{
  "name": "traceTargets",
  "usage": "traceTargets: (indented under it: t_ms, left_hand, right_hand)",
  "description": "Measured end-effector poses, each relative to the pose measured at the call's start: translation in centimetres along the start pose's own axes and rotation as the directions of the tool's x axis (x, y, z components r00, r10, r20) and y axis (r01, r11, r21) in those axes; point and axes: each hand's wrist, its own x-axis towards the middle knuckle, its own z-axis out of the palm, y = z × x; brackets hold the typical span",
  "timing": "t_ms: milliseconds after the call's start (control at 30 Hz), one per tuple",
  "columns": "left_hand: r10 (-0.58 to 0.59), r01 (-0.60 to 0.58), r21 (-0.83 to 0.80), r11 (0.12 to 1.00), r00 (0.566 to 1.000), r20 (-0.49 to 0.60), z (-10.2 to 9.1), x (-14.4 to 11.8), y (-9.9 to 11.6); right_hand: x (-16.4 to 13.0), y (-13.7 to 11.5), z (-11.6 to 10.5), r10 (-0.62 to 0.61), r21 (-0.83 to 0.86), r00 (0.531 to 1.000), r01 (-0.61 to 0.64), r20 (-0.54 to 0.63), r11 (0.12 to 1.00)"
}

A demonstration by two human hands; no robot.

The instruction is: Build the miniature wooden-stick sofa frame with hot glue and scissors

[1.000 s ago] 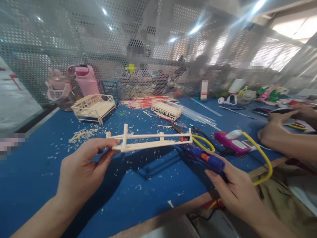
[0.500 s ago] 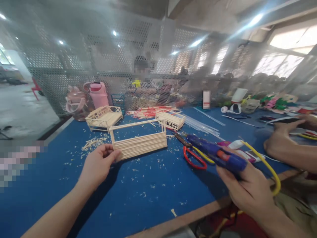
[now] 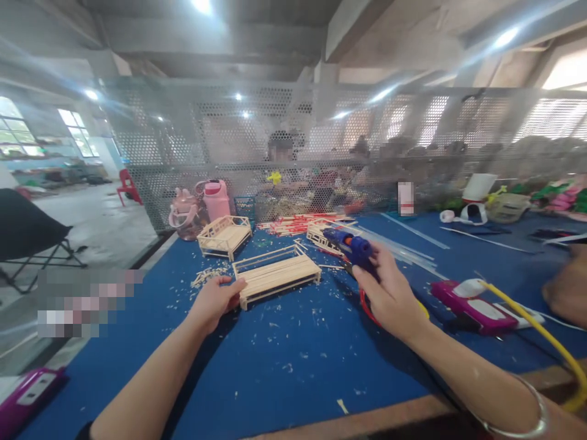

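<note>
My left hand pinched the bench by its left end; its long axis ran rightward, slightly away, above the table. My right hand, farther off, gripped the glue gun.

Blue table here, flecked with pale shavings, and there's a little pile of wood scraps on the left! Just behind stands a small stick-built sofa, 2 pink bottles beyond it. Red-and-cream sticks lie heaped, clear rods stretch alongside, and a magenta power strip sits right!
</note>
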Motion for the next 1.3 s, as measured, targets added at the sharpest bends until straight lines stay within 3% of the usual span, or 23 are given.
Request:
traceTargets:
  t_ms: [100,167,267,400,433,500,567,633,733,767,833,867,900,967,1067,1167,1300]
  left_hand:
    - [0.105,-0.095,0.104,0.99,0.99,-0.098,-0.4,-0.3,0.2]
    - [0.23,-0.182,0.235,0.955,0.954,-0.193,-0.6,-0.6,0.5]
    - [0.375,-0.271,0.365,0.891,0.892,-0.251,-0.9,-1.2,0.8]
    - [0.512,-0.422,0.326,0.846,0.814,-0.275,-0.6,-2.7,1.1]
    - [0.529,-0.462,0.281,0.841,0.809,-0.255,-0.1,-3.2,1.3]
    - [0.492,-0.482,0.103,0.87,0.862,-0.123,1.7,-4.2,1.6]
    - [0.371,-0.355,-0.139,0.925,0.922,0.113,4.2,-5.3,2.1]
    - [0.259,-0.169,-0.31,0.935,0.926,0.276,6.6,-6.3,2.5]
    - [0.175,-0.052,-0.402,0.914,0.945,0.278,8.7,-7.0,2.6]
    - [0.164,-0.041,-0.421,0.906,0.951,0.261,8.9,-7.1,2.6]
    - [0.161,-0.034,-0.463,0.886,0.958,0.239,8.8,-7.2,2.4]
    - [0.165,-0.035,-0.484,0.875,0.959,0.229,8.6,-7.3,2.2]
    - [0.172,-0.042,-0.5,0.865,0.961,0.217,8.5,-7.3,2.1]
    - [0.194,-0.057,-0.512,0.857,0.957,0.217,8.4,-7.4,2.0]
    - [0.218,-0.062,-0.526,0.848,0.946,0.24,8.4,-7.4,2.0]
    - [0.25,-0.1,-0.516,0.851,0.94,0.23,8.4,-7.3,1.9]
    - [0.322,-0.194,-0.475,0.858,0.925,0.203,8.1,-7.1,1.6]
  right_hand:
    - [1.9,2.0,0.6,0.043,-0.158,0.999,-0.039,0.023,0.987]
    - [4.3,3.6,1.2,0.109,-0.28,0.992,-0.086,0.068,0.956]
    - [7.8,5.4,2.3,0.138,-0.314,0.984,-0.097,0.109,0.944]
    - [9.0,4.1,4.1,0.118,-0.262,0.987,-0.085,0.112,0.961]
    - [8.4,3.1,4.6,0.095,-0.233,0.989,-0.065,0.118,0.97]
    - [6.5,0.5,5.7,0.043,-0.173,0.99,-0.019,0.136,0.985]
    - [4.1,-2.2,6.5,-0.014,-0.037,0.992,0.018,0.122,0.999]
    - [2.0,-4.3,6.9,-0.07,0.12,0.988,0.053,0.139,0.991]
    - [0.7,-4.7,5.9,-0.244,0.283,0.939,0.172,0.243,0.944]
    - [1.1,-4.0,5.2,-0.283,0.284,0.919,0.204,0.276,0.937]
    - [2.9,-1.3,3.2,-0.199,0.127,0.949,0.172,0.245,0.977]
    - [4.3,0.5,2.0,-0.032,-0.087,0.984,0.048,0.174,0.995]
    - [5.7,2.6,0.9,0.19,-0.339,0.978,-0.15,0.088,0.929]
    - [8.0,6.9,-1.1,0.377,-0.481,0.926,-0.322,0.02,0.816]
    - [9.5,12.4,-2.9,0.593,-0.618,0.805,-0.479,-0.026,0.623]
    - [9.2,15.5,-3.1,0.676,-0.701,0.736,-0.498,-0.029,0.511]
    - [9.2,17.1,-2.5,0.699,-0.752,0.715,-0.471,-0.02,0.46]
